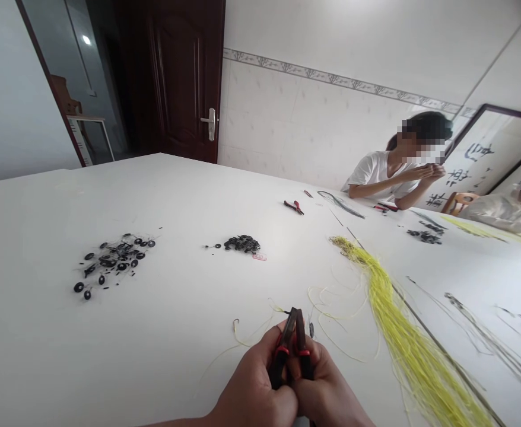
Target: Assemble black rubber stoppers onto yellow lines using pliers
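Close together at the bottom centre, my left hand (258,376) and my right hand (325,385) are both closed around a pair of pliers (289,332) with black and red handles. The dark jaws point away from me, their tips nearly together. A short bit of line with a dark end lies at the tips; whether the jaws grip it I cannot tell. A fish hook (236,325) on thin yellow line rests on the table left of my hands. Beside my right fingers is a small black bead-like piece (311,330). My fingers hide most of the handles.
A long bundle of yellow line (385,290) spreads to the right beside a thin dark rod. Two piles of black pieces, one left (118,258) and one centre (242,243), lie ahead. More pliers (294,207) lie farther back. One co-worker (387,169) sits across; another is at far right.
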Available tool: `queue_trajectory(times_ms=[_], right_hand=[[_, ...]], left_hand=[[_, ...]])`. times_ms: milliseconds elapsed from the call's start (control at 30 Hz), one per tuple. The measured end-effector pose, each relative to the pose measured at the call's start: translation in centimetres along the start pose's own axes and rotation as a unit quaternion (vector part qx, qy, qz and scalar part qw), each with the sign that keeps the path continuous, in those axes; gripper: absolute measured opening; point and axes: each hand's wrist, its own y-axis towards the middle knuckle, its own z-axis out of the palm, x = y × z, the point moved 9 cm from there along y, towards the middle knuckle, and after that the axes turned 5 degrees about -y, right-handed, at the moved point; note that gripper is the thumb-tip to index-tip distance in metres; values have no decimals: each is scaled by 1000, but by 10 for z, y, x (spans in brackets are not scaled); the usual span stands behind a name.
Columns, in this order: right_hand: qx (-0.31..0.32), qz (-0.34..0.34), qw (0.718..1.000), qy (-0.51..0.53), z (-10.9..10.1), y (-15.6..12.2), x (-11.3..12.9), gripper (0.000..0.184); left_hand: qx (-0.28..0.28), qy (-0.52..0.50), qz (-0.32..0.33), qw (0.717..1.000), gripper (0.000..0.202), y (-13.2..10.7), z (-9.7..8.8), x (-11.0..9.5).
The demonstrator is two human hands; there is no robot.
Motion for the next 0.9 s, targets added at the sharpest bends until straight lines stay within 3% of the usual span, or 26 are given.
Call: queue_trajectory(times_ms=[200, 533, 667, 900], right_hand=[[-9, 1, 1000, -25, -3, -1, -1, 14], [14, 1, 1000, -3, -2, 0, -6, 10], [13, 4, 1000, -8, -1, 0, -5, 11], [-92, 38, 995, -31, -16, -5, -9, 23]], left_hand=[[5, 1, -5, 1000, 49, -1, 0, 0], [-1, 7, 1, 1000, 61, -1, 2, -1], [-3, 11, -4, 1000, 56, -2, 1, 0], [20, 22, -26, 999, 54, -1, 3, -10]])
